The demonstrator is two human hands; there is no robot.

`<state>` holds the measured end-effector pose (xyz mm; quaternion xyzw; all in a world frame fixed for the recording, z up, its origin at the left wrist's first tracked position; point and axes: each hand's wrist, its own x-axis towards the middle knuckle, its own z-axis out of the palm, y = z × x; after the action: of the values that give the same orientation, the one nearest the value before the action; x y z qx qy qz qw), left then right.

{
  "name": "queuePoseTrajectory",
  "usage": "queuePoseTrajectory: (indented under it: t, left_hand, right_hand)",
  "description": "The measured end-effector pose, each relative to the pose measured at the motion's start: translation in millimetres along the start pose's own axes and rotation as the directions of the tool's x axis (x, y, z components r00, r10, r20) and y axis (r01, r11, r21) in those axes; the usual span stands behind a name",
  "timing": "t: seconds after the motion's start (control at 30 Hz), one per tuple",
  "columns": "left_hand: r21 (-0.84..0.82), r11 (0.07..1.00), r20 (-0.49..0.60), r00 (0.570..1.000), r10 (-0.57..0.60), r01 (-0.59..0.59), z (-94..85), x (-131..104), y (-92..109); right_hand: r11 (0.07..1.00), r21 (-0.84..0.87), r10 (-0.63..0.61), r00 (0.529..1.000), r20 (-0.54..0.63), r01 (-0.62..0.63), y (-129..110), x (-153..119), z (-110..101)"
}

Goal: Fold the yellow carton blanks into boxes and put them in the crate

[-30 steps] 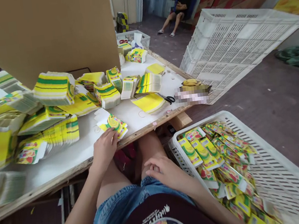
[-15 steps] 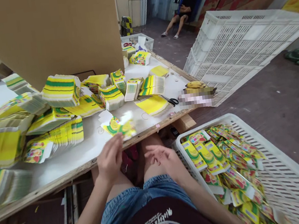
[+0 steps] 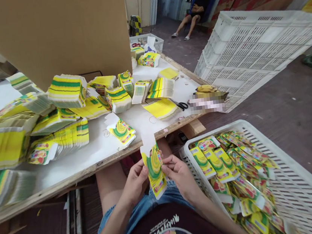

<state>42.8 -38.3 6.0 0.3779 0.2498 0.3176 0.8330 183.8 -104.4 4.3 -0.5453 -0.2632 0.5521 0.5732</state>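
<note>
Over my lap I hold a yellow and green printed carton (image 3: pixel 154 168) with a white flap sticking up at its far end. My left hand (image 3: pixel 137 176) pinches its left edge, and my right hand (image 3: pixel 178 173) grips the right edge between thumb and fingers. Just beyond, near the table's front edge, lie a few flat cartons (image 3: pixel 121 130) of the same print. To my right a white plastic basket (image 3: pixel 302 175) holds many yellow cartons (image 3: pixel 220 164), some laid in a neat row and others heaped.
Bundles of flat cartons (image 3: pixel 66 91) cover the left and middle of the white table (image 3: pixel 99 139). Scissors (image 3: pixel 182 105) and bananas (image 3: pixel 206 88) lie at its right corner. A large cardboard sheet (image 3: pixel 77 31) stands behind. White crates (image 3: pixel 249 44) lean at right; a person (image 3: pixel 200 5) sits far back.
My left hand has drawn a carton from the small pile at the table edge back over my lap. My right hand, empty before, now grips its other edge.
</note>
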Motion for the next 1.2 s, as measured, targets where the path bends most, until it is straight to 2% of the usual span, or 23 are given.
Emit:
queuePoseTrajectory:
  t: [0.1, 0.27, 0.37, 0.5, 0.57, 0.63, 0.7, 0.77, 0.8, 0.87, 0.93, 1.0, 1.03, 1.1, 1.2]
  left_hand:
    - [-0.026, 1.0, 0.028, 1.0, 0.006, -0.005, 2.2, -1.1, 0.8]
    - [0.031, 0.998, -0.042, 0.998, 0.053, -0.052, 6.8, -0.7, -0.6]
    - [-0.022, 0.998, -0.102, 0.993, 0.056, -0.058, 9.1, -0.8, -2.9]
    - [-0.132, 0.991, -0.068, 0.998, 0.005, -0.014, 12.4, -4.4, -3.9]
    - [-0.193, 0.981, -0.071, 0.996, -0.049, 0.034, 15.4, -6.6, -1.9]
    - [-0.24, 0.967, -0.088, 0.99, -0.111, 0.087, 19.0, -8.2, 1.6]
    - [-0.273, 0.951, -0.084, 0.981, -0.174, 0.145, 21.9, -9.2, 5.4]
    - [-0.299, 0.934, -0.067, 0.972, -0.224, 0.195, 22.4, -10.3, 7.7]
    - [-0.307, 0.927, -0.06, 0.967, -0.246, 0.217, 21.5, -10.9, 7.8]
    - [-0.31, 0.918, -0.059, 0.959, -0.278, 0.247, 18.0, -12.9, 5.9]
    - [-0.294, 0.917, -0.047, 0.954, -0.295, 0.269, 14.2, -15.3, 2.4]
    - [-0.265, 0.924, -0.012, 0.957, -0.291, 0.278, 12.1, -17.2, -0.4]
    - [-0.249, 0.927, 0.007, 0.958, -0.286, 0.279, 12.1, -17.7, -1.2]
    - [-0.224, 0.935, 0.015, 0.96, -0.278, 0.274, 13.6, -17.2, -1.6]
    - [-0.209, 0.959, -0.107, 0.97, -0.217, 0.191, 16.0, -13.8, -2.5]
  right_hand:
    - [0.994, -0.091, -0.055, 0.999, 0.001, 0.054, -2.8, -0.7, 0.0]
    - [0.969, -0.235, -0.084, 0.996, -0.009, 0.079, -9.6, -4.8, -1.1]
    - [0.938, -0.333, -0.111, 0.994, -0.009, 0.102, -7.4, -6.6, -1.8]
    - [0.879, -0.453, -0.184, 0.983, -0.029, 0.151, -2.7, -6.6, -4.7]
    - [0.797, -0.567, -0.313, 0.945, -0.093, 0.208, -3.5, -7.4, -4.7]
    - [0.66, -0.682, -0.512, 0.853, -0.101, 0.315, -7.4, -9.2, -3.1]
    - [0.511, -0.74, -0.634, 0.773, 0.02, 0.437, -13.4, -11.3, -0.6]
    - [0.438, -0.734, -0.616, 0.768, 0.174, 0.519, -19.3, -12.9, 1.3]
    - [0.444, -0.721, -0.588, 0.78, 0.213, 0.532, -21.8, -13.2, 1.7]
    - [0.526, -0.676, -0.539, 0.817, 0.204, 0.516, -25.2, -12.7, 1.2]
    - [0.688, -0.563, -0.477, 0.87, 0.124, 0.458, -26.9, -10.9, -0.2]
    - [0.864, -0.359, -0.351, 0.933, 0.074, 0.353, -27.6, -8.7, -1.6]
    - [0.92, -0.254, -0.29, 0.954, 0.071, 0.298, -27.6, -7.7, -1.8]
    - [0.961, -0.132, -0.239, 0.969, 0.056, 0.245, -26.2, -6.9, -0.8]
    - [0.916, -0.238, -0.346, 0.936, -0.063, 0.323, -19.7, -8.9, 3.6]
